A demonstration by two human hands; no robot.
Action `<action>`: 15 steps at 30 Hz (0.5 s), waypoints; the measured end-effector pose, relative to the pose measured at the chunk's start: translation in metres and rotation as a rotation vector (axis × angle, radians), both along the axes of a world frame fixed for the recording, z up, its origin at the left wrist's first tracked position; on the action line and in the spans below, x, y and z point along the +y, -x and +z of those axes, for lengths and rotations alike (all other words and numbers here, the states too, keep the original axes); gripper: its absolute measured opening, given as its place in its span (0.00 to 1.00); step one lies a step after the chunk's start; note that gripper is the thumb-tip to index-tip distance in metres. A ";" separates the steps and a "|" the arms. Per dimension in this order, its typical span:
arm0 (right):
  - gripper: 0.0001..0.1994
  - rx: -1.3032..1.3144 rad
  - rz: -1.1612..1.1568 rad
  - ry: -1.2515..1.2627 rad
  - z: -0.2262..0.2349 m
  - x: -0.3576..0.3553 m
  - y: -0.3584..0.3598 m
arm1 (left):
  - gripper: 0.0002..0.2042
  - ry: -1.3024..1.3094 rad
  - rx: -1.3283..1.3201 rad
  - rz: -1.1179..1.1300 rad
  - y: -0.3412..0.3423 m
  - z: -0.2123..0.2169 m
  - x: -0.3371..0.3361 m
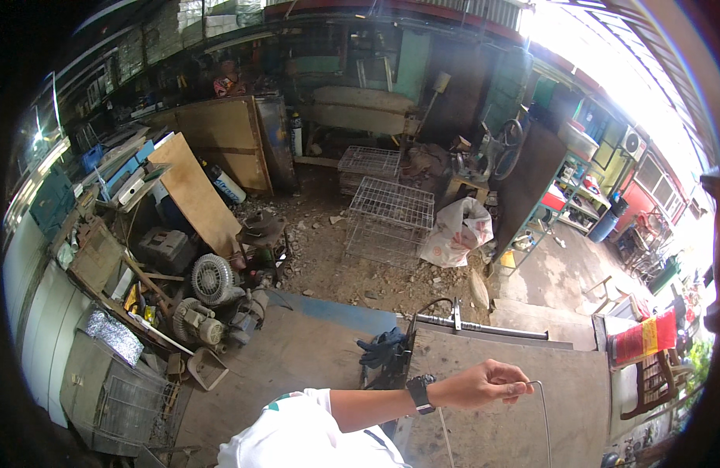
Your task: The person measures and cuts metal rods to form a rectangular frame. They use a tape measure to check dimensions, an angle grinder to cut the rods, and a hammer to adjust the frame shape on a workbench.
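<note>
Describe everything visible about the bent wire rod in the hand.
The wire rod is thin, grey and metallic-looking, bent into a narrow U with rounded corners. Its top bend sits pinched in the fingers of the left hand, and its two legs run down out of the picture, above the flat brown workbench. Nothing else touches it.

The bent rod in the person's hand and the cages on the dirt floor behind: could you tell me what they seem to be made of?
The bent rod, pinched in the left hand, looks like bare steel wire: thin, grey, dull sheen, holding a tight curved bend. The wire cages appear to be welded metal mesh, pale grey, perhaps galvanised; their fine square grid shows, though the coating cannot be confirmed.
</note>
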State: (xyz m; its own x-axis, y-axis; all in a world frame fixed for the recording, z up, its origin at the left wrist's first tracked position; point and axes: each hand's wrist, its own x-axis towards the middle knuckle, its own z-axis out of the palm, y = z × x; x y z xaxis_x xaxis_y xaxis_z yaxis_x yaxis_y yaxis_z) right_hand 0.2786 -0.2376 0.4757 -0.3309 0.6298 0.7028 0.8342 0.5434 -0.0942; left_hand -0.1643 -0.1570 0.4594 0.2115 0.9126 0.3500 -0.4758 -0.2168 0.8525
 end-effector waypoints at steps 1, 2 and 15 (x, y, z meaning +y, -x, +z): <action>0.08 0.007 0.004 -0.003 -0.001 0.000 -0.001 | 0.19 0.003 0.009 0.000 0.000 0.000 0.000; 0.09 0.012 0.007 -0.005 -0.002 0.000 -0.002 | 0.19 0.006 0.019 0.001 0.000 0.000 0.000; 0.10 0.241 0.083 0.074 -0.045 0.009 -0.038 | 0.19 -0.008 -0.019 -0.005 0.000 -0.003 -0.001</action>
State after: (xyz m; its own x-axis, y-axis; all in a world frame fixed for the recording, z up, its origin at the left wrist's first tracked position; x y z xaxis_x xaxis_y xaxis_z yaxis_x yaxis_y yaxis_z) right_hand 0.3168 -0.2285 0.4304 -0.2127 0.6603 0.7203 0.7356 0.5934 -0.3268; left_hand -0.1648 -0.1576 0.4562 0.2091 0.9086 0.3615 -0.4928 -0.2215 0.8415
